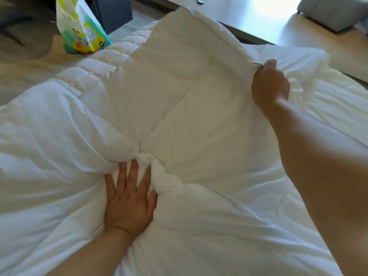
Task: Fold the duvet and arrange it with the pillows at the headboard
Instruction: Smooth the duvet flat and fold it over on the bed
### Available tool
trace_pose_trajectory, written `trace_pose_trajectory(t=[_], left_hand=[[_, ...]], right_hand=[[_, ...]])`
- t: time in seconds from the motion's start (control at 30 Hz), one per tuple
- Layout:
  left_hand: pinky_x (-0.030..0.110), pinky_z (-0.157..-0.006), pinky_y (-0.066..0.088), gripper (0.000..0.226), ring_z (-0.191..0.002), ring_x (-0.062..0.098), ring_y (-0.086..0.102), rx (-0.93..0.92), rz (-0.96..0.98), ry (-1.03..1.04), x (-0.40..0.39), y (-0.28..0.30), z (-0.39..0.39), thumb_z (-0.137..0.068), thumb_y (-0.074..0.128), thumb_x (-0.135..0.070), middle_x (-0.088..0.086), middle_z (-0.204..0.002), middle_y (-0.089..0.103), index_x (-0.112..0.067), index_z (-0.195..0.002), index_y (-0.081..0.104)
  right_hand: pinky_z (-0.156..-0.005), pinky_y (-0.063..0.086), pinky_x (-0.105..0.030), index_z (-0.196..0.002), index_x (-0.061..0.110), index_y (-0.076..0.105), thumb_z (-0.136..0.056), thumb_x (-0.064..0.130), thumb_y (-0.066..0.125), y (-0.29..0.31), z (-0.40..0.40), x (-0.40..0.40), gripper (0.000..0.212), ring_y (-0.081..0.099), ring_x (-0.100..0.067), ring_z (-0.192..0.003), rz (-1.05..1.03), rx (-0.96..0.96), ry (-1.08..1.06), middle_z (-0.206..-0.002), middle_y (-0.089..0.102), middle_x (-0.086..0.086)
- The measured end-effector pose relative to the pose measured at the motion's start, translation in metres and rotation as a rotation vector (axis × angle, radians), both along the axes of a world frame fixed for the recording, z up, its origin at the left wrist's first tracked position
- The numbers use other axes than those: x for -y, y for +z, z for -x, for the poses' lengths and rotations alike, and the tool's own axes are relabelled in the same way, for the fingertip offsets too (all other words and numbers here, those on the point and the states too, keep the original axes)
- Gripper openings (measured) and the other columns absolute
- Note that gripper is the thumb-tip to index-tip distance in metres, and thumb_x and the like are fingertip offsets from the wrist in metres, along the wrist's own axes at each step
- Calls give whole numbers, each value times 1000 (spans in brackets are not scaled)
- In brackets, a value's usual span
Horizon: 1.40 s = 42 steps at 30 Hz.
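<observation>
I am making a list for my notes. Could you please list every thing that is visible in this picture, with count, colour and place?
duvet: one, white, bunched across the bed, centre
bed sheet: one, white, under the duvet, right side
paper bag: one, white with green, yellow and orange print, standing beyond the bed, upper left
dark cabinet: one, black, behind the bag
grey seat: one, grey, upper right corner
left hand: one, pressed flat on the duvet, lower centre
right hand: one, pinching a duvet edge, upper right
</observation>
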State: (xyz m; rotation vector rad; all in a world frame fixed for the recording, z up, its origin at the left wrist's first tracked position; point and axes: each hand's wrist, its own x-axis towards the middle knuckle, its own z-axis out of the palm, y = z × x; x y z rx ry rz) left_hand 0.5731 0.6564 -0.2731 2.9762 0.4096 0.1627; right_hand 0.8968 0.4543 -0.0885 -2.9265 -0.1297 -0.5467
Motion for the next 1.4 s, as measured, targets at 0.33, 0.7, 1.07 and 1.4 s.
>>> trace_pose_trajectory(t=[0.33,0.7,1.07,1.4], left_hand=[[62,-114,-1,65,-145,43,22,1,14,-21,2,11,-4,-93,27,-48,21,-156,31,-18,-149,37],[41,-116,29,74,-148,27,20,-108,1169,115,16,194,96,-95,31,-66,4,-161,22,-19,-152,29],[37,-82,57,41,-100,21,67,502,2041,308,-43,323,254,-94,56,-36,8,-117,66,-16,-129,61],[31,-62,46,25,-70,22,58,602,1605,1046,-65,270,248,-83,55,-19,1,-85,67,-17,-106,66]], right_hand=[[-70,49,-39,-105,2,59,-100,25,33,88,159,-32,36,60,-36,-92,-204,-399,272,-96,60,-15],[-75,53,-35,-90,10,61,-95,18,50,191,368,-58,15,59,-23,-71,-1279,-821,91,-79,57,-9],[-88,52,-35,-131,-12,45,-97,2,41,208,462,-203,37,55,-38,-122,-1468,-1085,465,-134,52,-30],[-115,16,-43,-147,27,31,-72,63,69,62,510,114,92,23,-24,-143,131,-488,337,-156,28,-1]])
